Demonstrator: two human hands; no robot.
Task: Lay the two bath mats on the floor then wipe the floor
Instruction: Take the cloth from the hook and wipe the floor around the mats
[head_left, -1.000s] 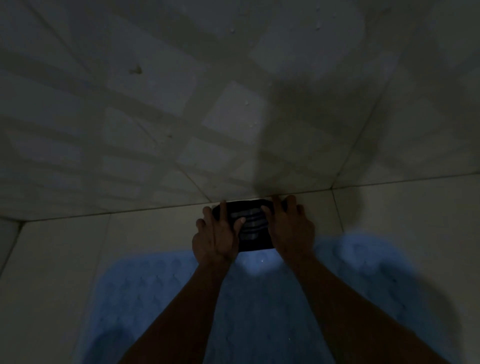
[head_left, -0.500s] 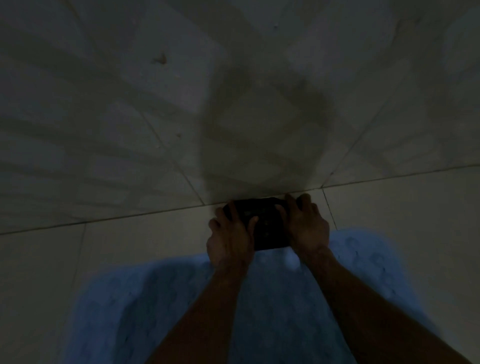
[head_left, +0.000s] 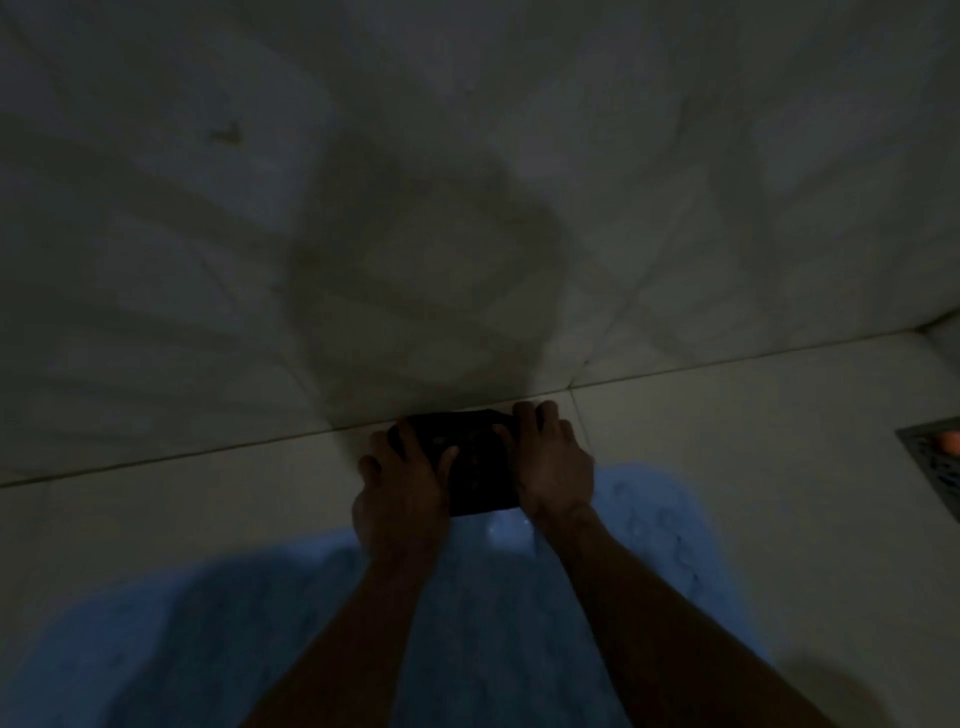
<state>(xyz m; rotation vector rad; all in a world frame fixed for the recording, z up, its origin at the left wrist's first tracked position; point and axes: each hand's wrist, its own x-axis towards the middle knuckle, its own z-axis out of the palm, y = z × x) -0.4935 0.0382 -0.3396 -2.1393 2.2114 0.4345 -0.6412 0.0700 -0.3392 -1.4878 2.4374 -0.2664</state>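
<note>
Cloth pressed at the wall line, wipe stage

Hands on the dark cloth (head_left: 475, 467), both flat, fingers spread over it, pressing more than gripping. Left hand (head_left: 405, 493) covers its near-left side, right hand (head_left: 553, 467) its right edge; fingertips of both reach the joint where floor (head_left: 208, 509) meets tiled wall (head_left: 363, 208). Blue bath mat (head_left: 311, 623) lies flat just behind the wrists, under my forearms. I only see one mat; can't tell where the second is. Floor drain grate (head_left: 935, 467) sits well off to the right of the right hand.

My read: cloth is soft, limp, light, folded into a pad, likely damp. It'll bunch if pushed from one edge. Keep palms on top, even pressure, slide as a unit. Tile looks smooth, so could be slick. Frame is dim and blurred, cloth texture unreadable.
</note>
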